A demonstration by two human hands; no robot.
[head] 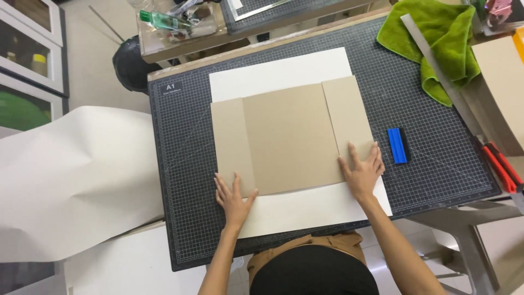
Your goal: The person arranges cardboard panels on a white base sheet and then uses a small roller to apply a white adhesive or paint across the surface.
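Three brown cardboard pieces lie side by side on a white paper sheet (284, 74): a narrow left strip (229, 142), a wide middle board (289, 136) and a narrow right strip (346, 114). The sheet rests on a dark gridded cutting mat (180, 164). My left hand (233, 198) lies flat, fingers spread, at the lower edge of the left strip. My right hand (361, 168) presses flat on the lower corner of the right strip. Neither hand grips anything.
A blue squeegee (398, 145) lies on the mat right of my right hand. A green cloth (442, 38) and a long metal ruler (442, 76) sit at the back right, red-handled cutters (502, 166) at the right edge. A large white paper roll (71, 180) hangs off to the left.
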